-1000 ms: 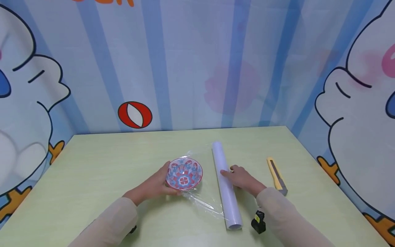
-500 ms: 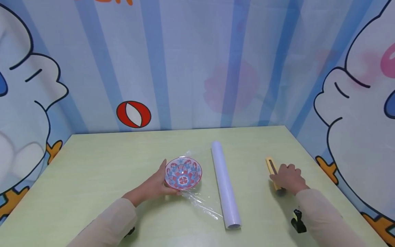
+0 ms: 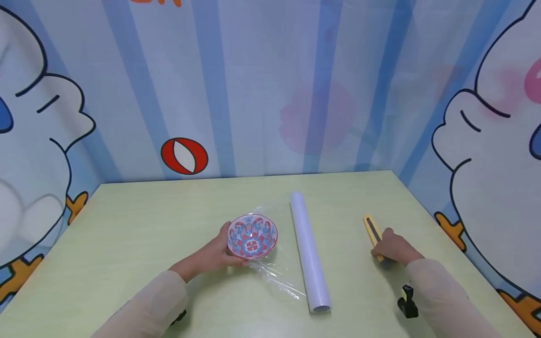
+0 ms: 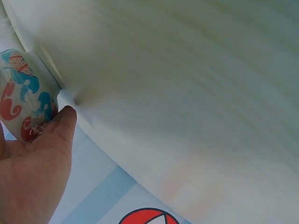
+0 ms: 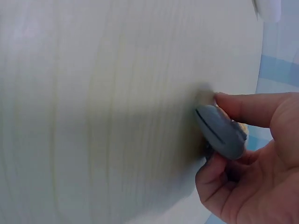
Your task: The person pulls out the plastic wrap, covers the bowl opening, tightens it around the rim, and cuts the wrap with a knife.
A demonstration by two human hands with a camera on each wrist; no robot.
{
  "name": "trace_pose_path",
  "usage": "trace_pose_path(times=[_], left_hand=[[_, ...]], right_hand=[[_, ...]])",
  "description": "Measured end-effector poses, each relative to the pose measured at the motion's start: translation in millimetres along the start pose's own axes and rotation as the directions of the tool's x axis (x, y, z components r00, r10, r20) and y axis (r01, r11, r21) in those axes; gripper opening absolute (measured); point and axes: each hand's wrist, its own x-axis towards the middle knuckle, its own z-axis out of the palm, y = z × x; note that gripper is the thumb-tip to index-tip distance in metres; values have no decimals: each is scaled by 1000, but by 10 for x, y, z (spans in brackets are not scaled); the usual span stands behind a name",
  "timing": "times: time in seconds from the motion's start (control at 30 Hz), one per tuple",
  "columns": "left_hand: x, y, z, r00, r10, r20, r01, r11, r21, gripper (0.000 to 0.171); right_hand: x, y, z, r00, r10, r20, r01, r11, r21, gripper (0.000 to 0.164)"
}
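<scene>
My left hand [image 3: 217, 251] grips the side of a bowl [image 3: 252, 236] patterned in red and blue, its inside tilted toward me. Clear plastic film [image 3: 276, 279] spreads from under the bowl toward a long white roll [image 3: 310, 256] lying on the table. In the left wrist view the bowl's outer wall [image 4: 28, 95] sits against the fingers. On the right, my right hand [image 3: 396, 249] holds a yellow utility knife [image 3: 372, 229] by its lower part. The right wrist view shows the knife's grey end [image 5: 219, 130] pinched between thumb and fingers.
The pale table [image 3: 160, 211] runs back to a blue striped curtain [image 3: 262, 84] printed with cartoon figures. A small black wrist device [image 3: 407, 300] hangs below the right sleeve.
My right hand has left the white roll, moved right to the utility knife and taken hold of it. The left hand stays at the bowl.
</scene>
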Motion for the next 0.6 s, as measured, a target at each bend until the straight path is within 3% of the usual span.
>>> trace_pose_path(times=[0.13, 0.23, 0.33, 0.43, 0.6], left_hand=[[-4, 23, -4, 1000, 22, -3, -22, 1000, -4, 107], [-4, 28, -11, 1000, 26, -2, -26, 1000, -1, 104], [-5, 31, -16, 1000, 22, 13, -22, 1000, -7, 103], [-1, 31, -20, 1000, 15, 23, -15, 1000, -9, 102], [-1, 35, -17, 1000, 12, 16, -12, 1000, -11, 103]], right_hand=[[14, -35, 21, 1000, -10, 21, 7, 993, 120, 39], [9, -136, 28, 999, -51, 19, 42, 947, 319, 40], [-27, -290, 27, 991, -132, 14, 107, 856, 506, 41], [-85, -458, 33, 970, -240, -25, 204, 761, 616, 46], [-206, -667, 85, 907, -400, -132, 365, 589, 721, 52]])
